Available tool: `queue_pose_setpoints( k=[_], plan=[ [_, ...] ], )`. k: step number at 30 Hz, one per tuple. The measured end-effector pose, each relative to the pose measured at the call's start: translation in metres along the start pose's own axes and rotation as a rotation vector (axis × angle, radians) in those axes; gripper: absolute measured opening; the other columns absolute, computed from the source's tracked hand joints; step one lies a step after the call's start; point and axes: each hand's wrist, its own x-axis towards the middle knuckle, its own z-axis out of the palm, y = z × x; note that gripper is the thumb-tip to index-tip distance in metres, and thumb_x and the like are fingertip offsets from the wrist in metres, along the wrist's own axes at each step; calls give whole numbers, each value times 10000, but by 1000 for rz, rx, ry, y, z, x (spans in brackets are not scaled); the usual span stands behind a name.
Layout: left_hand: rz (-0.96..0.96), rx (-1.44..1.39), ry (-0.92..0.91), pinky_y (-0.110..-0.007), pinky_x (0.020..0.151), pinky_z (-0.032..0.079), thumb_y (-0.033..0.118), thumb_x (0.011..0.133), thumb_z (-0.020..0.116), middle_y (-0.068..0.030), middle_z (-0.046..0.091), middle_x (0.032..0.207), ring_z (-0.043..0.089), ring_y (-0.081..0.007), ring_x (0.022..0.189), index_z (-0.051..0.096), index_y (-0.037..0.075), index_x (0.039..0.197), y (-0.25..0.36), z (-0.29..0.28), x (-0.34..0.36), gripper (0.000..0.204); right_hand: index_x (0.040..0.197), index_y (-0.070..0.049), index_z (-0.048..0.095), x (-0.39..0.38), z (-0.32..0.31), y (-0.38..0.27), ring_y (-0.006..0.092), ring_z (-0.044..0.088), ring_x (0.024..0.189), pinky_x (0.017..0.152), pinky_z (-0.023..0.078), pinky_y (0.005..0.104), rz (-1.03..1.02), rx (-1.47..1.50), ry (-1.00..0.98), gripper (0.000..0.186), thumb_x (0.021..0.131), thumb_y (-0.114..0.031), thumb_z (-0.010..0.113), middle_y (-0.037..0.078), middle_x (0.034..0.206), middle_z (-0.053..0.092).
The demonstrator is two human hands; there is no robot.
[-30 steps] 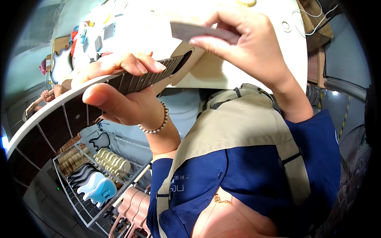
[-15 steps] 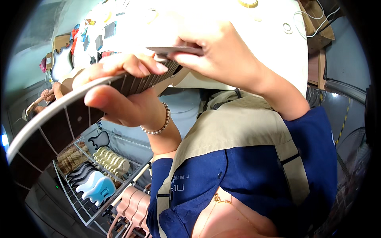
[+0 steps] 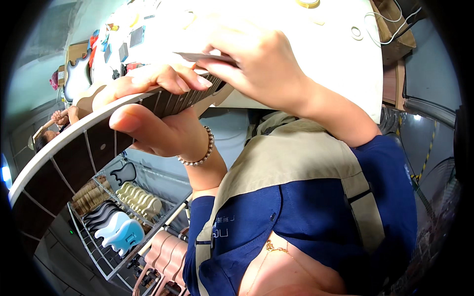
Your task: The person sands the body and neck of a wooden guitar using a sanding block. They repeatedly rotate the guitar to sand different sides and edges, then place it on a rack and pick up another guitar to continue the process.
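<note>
A guitar neck with a dark fretboard, metal frets and a pale edge runs from the lower left up to the middle of the view. My left hand, a beaded bracelet at its wrist, is wrapped round the neck, thumb on the near side and fingers over the far edge. Just beyond those fingers, my right hand pinches a thin, flat grey sheet between thumb and fingers. The sheet lies close over the neck's far edge; glare hides whether it touches. Farther along, part of a pale wooden guitar body shows under the neck.
A brightly lit white table stands ahead, bearing tape rolls and small blocks. Below left, a wire rack holds several guitar bodies. At the far left another person's hand grips a wooden piece. A cardboard box stands right.
My right hand and the grey sheet have shifted left and slightly up along the neck. My left hand has kept its hold, moving only a little with the neck.
</note>
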Motion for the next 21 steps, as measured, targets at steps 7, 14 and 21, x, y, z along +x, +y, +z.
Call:
queue_pose_setpoints(
  k=[7, 14, 21],
  plan=[
    [19, -156, 204, -359, 433, 477, 424, 954, 302, -180, 506, 639, 502, -262, 436, 380, 12, 995, -2, -18, -2, 422, 749, -62, 615, -14, -26, 2, 245, 579, 688, 615, 479, 330, 71, -11, -207, 147, 655, -141, 693, 67, 746, 595],
    [18, -76, 157, -360, 454, 477, 453, 949, 287, -172, 503, 622, 509, -254, 441, 382, 25, 990, -2, -15, -1, 440, 761, -51, 601, 0, -3, -6, 208, 543, 636, 553, 444, 304, -43, 15, -25, 117, 678, -41, 683, 70, 697, 556],
    [-12, -65, 20, -334, 449, 463, 480, 906, 420, -56, 572, 880, 506, -166, 628, 558, 98, 992, 2, -20, -1, 416, 741, -59, 583, -1, -8, -7, 216, 565, 791, 619, 474, 325, 60, -47, -199, 137, 659, -119, 674, 53, 767, 560]
  ],
)
